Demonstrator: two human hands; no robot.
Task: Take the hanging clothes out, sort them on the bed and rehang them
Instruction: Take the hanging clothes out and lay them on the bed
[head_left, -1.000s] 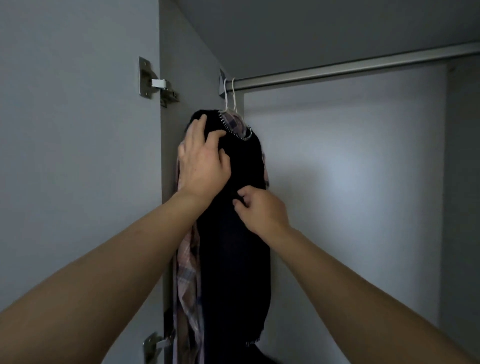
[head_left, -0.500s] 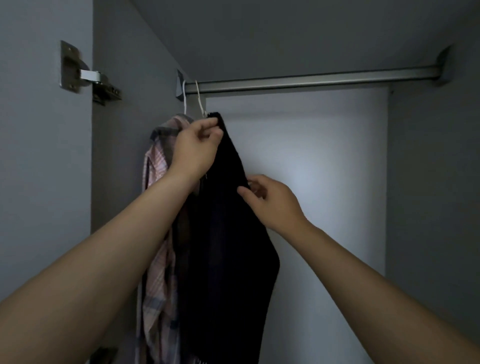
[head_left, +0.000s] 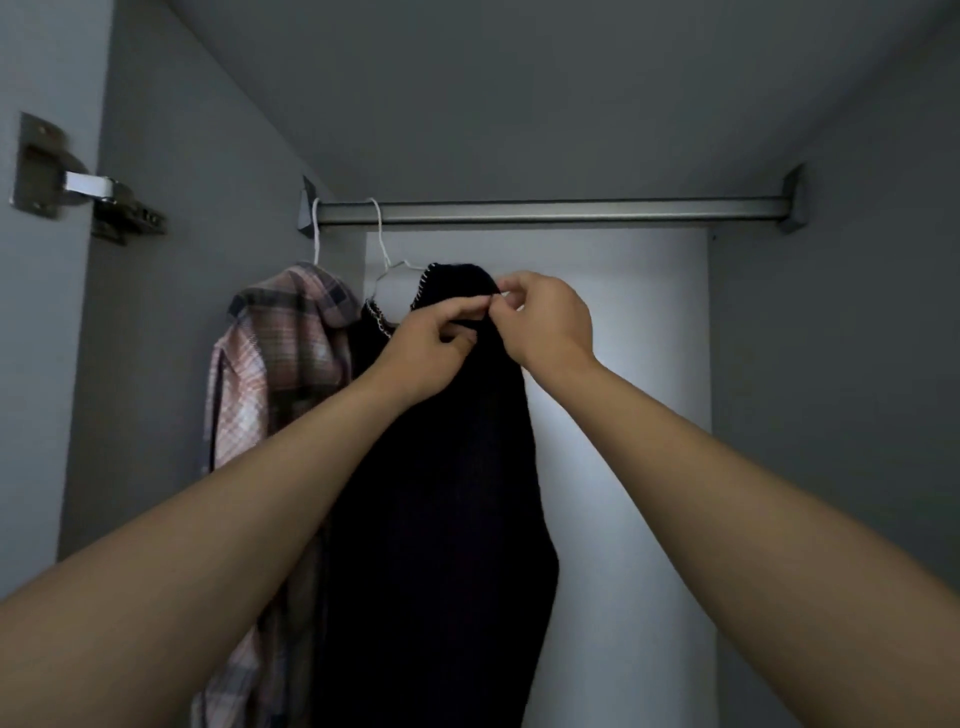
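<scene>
Wardrobe rail overhead: left hand and right hand both pinch dark garment shoulder, hanging below it.

A steel door hinge sits on the wardrobe's grey left wall.

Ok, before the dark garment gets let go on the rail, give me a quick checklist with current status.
1. White hanger hooked over the closet rail: ok.
2. Dark garment hanging from that hanger: ok, though its left shoulder sits off the hanger arm.
3. Left hand pinching the fabric near the garment's top: ok.
4. Right hand pinching the same spot: ok.
5. What the fingers are fastening or adjusting there: cannot tell.
6. Plaid shirt on its own hanger beside it, untangled: ok.
</scene>
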